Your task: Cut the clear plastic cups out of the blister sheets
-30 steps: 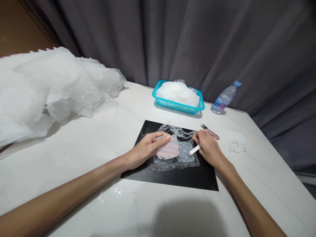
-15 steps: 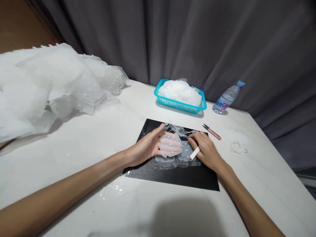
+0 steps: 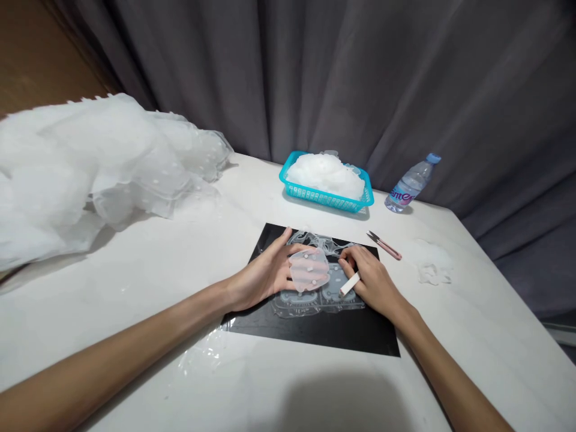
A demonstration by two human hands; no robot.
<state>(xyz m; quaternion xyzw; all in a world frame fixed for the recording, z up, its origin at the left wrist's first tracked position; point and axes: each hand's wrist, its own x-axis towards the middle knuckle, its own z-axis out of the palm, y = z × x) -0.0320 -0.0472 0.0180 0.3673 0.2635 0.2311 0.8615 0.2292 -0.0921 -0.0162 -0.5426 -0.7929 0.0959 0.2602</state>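
Observation:
A rounded, frosted clear plastic piece [image 3: 309,270] with small raised dots lies across the stretched fingers of my left hand [image 3: 265,273], whose thumb stands apart from it. My right hand [image 3: 371,276] is closed around a slim white-handled tool [image 3: 350,284]; the handle's end points toward me and its working tip cannot be made out. Under both hands, a clear moulded plastic sheet [image 3: 297,308] with rounded shapes rests on a black mat [image 3: 310,333]. Stringy clear offcuts [image 3: 324,243] lie at the mat's far edge, between the hands.
A blue basket [image 3: 324,200] heaped with white translucent pieces [image 3: 326,174] stands at the back. To its right are a water bottle [image 3: 410,186] and pink-handled thread snips [image 3: 384,245]. Clear scraps [image 3: 434,264] lie farther right. A large pile of translucent sheets [image 3: 103,162] covers the left.
The view has tilted slightly, so the scene sits a little lower. My right fingers have shifted slightly back from the plastic piece, and my left thumb has lifted away from it.

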